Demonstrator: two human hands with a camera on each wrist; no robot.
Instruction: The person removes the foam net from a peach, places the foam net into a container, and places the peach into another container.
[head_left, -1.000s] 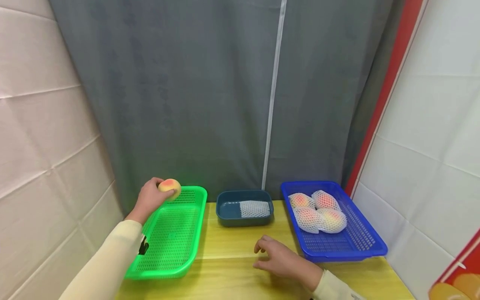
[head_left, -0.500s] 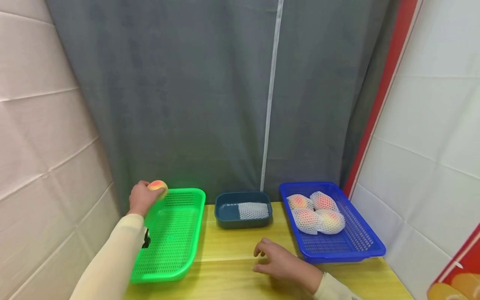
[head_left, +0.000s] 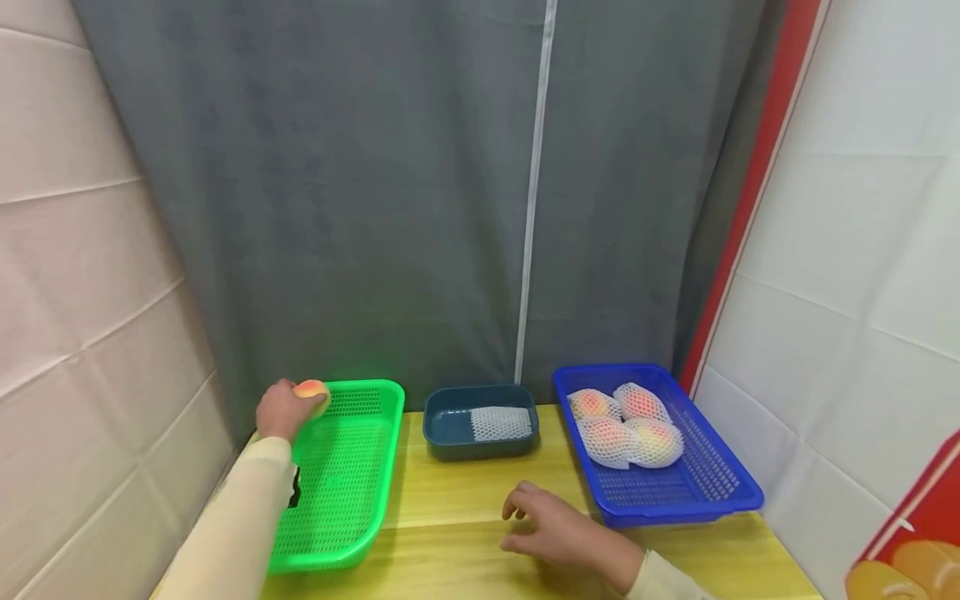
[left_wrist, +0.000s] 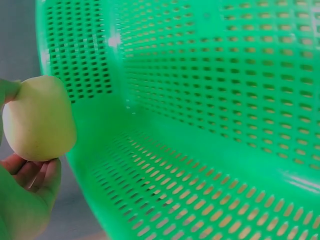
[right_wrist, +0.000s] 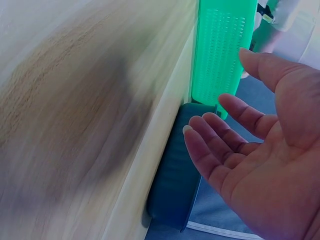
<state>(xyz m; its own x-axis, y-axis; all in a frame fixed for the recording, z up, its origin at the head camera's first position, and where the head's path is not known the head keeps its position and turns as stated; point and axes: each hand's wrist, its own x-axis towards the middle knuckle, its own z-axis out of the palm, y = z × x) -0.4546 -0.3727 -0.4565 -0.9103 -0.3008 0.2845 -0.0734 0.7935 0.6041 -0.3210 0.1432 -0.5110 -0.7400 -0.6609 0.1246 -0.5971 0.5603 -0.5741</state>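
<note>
A peach (head_left: 313, 395), yellow with a red blush, is gripped by my left hand (head_left: 283, 411) at the far left corner of the green basket (head_left: 396, 467). In the left wrist view the peach (left_wrist: 42, 120) sits between thumb and fingers, close against the basket's rim. Nothing else shows inside the green basket. My right hand (head_left: 551, 529) hovers over the wooden table, fingers loosely bent and holding nothing. Its palm and spread fingers show in the right wrist view.
A dark teal box (head_left: 450, 451) at the back middle holds white foam netting (head_left: 501, 423). To the right, a blue basket (head_left: 712, 442) contains several peaches in foam nets (head_left: 607, 440). A grey curtain (head_left: 360, 208) hangs behind, with white cloth walls at both sides.
My left hand has carried the peach left and slightly down to the green basket's far left corner. The right hand keeps nearly the same place; the view has shifted a little.
</note>
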